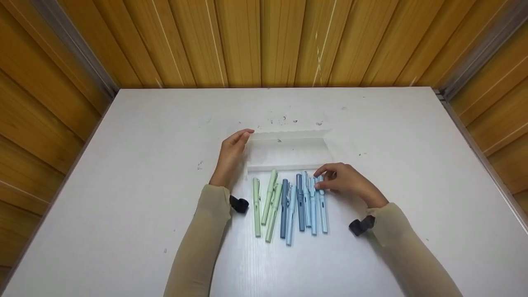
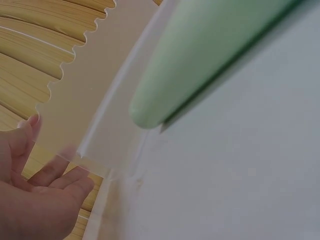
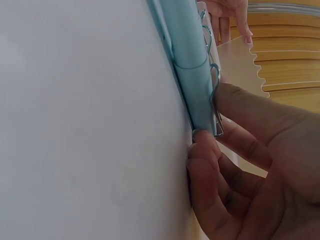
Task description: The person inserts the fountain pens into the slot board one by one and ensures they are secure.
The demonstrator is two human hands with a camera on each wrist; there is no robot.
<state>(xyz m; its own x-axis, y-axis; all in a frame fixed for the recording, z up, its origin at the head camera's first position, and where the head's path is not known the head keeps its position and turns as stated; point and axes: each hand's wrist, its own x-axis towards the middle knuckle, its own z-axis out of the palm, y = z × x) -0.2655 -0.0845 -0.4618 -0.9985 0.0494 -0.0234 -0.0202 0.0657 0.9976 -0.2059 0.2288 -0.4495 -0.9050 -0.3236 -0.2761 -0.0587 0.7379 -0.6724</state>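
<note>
My left hand (image 1: 232, 156) pinches the left end of a clear plastic case (image 1: 288, 168), which has a wavy-edged flap (image 2: 75, 85). In the right wrist view, the thumb and fingers of my right hand (image 3: 280, 155) grip the capped end of a light blue pen (image 3: 192, 75) with a metal clip. That hand (image 1: 346, 181) is at the right end of a row of pens in front of the case. Light green pens (image 1: 256, 210) lie at the left of the row, with dark blue pens (image 1: 300, 206) and light blue ones (image 1: 290, 222) beside them.
A white tabletop (image 1: 156, 136) with small dark marks lies under everything. Yellow wood-look panels (image 1: 280, 45) stand behind it and at both sides. A black wrist camera (image 1: 239, 204) sits at the left cuff, another wrist camera (image 1: 361, 226) at the right.
</note>
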